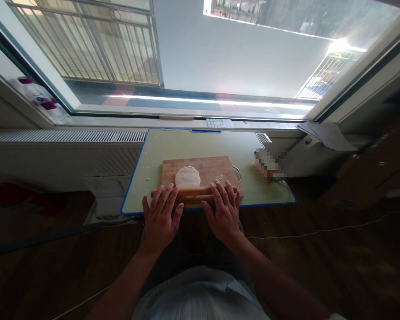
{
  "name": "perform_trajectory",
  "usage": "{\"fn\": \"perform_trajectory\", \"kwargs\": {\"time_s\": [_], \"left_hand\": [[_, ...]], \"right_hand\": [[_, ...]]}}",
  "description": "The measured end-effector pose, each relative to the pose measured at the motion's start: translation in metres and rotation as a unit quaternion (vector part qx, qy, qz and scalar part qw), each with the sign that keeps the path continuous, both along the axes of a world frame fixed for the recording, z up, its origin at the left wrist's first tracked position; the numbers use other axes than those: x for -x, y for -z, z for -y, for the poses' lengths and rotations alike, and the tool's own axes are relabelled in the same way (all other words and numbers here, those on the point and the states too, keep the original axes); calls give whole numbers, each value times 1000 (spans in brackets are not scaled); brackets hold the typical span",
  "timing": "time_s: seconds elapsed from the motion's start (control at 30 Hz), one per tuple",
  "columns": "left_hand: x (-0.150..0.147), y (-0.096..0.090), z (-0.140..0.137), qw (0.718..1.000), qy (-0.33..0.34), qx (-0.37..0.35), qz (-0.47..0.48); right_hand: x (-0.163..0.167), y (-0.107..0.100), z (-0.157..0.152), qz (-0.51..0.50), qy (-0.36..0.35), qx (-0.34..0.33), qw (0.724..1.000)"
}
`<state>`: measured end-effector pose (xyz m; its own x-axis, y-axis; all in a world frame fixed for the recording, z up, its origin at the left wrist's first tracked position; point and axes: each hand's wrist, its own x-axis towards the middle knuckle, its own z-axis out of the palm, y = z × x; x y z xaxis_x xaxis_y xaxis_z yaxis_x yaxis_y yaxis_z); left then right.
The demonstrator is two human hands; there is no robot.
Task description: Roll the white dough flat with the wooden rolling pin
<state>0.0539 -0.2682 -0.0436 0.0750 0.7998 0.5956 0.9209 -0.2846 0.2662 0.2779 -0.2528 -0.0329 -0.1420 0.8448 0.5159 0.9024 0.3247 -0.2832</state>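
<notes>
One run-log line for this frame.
left hand: on rolling pin | right hand: on rolling pin | dough disc: on wooden cutting board

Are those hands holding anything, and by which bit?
A rolling pin, touched rather than clearly gripped: the left hand lies over its left end, the right hand over its right end.

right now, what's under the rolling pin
The wooden board lies under the rolling pin. The flat dough visibly reaches the pin's far edge; whether any continues beneath is covered, so I cannot tell.
</notes>
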Motion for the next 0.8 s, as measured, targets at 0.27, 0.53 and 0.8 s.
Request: {"fn": "perform_trajectory", "kwargs": {"time_s": [0.27,0.53,0.8], "left_hand": [[-5,-3,-1,1000,-18,22,3],[-8,-22,-19,995,-37,93,18],[-7,-37,-50,992,-44,119,19]], "right_hand": [[0,0,-2,2,7,12,1000],[6,-20,-29,20,21,71,997],[13,-33,-72,22,28,100,994]]}}
